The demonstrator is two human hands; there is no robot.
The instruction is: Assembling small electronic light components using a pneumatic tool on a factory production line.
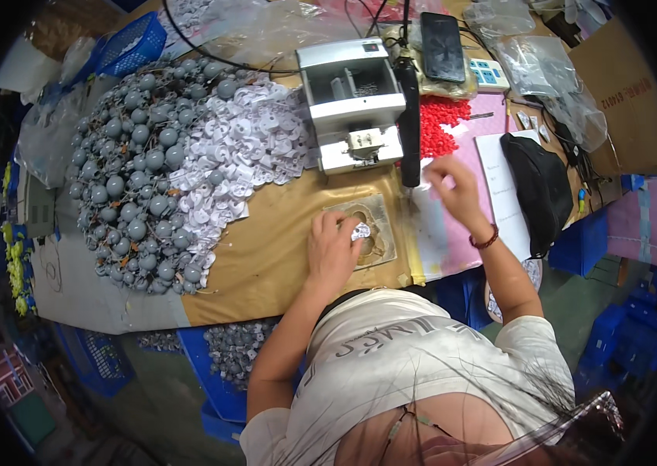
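My left hand (331,247) lies over a clear square fixture plate (385,237) on the brown table covering. Its thumb and fingers close on a small white plastic piece (360,231) at the plate's middle. To the right and farther off, my right hand (456,186) is raised with curled fingers, just right of the tip of a black upright electric screwdriver (409,116). Whatever those fingers pinch is too small to make out. Behind them lies a heap of small red parts (441,124). A grey-white screw feeder (353,105) stands beyond my left hand.
At left spread piles of grey ball-shaped parts (138,167) and white plastic pieces (254,136). A phone (442,46), a power strip (489,75) and plastic bags (542,66) sit at the back right. On the right lie a black pouch (538,186) and a white sheet (501,175).
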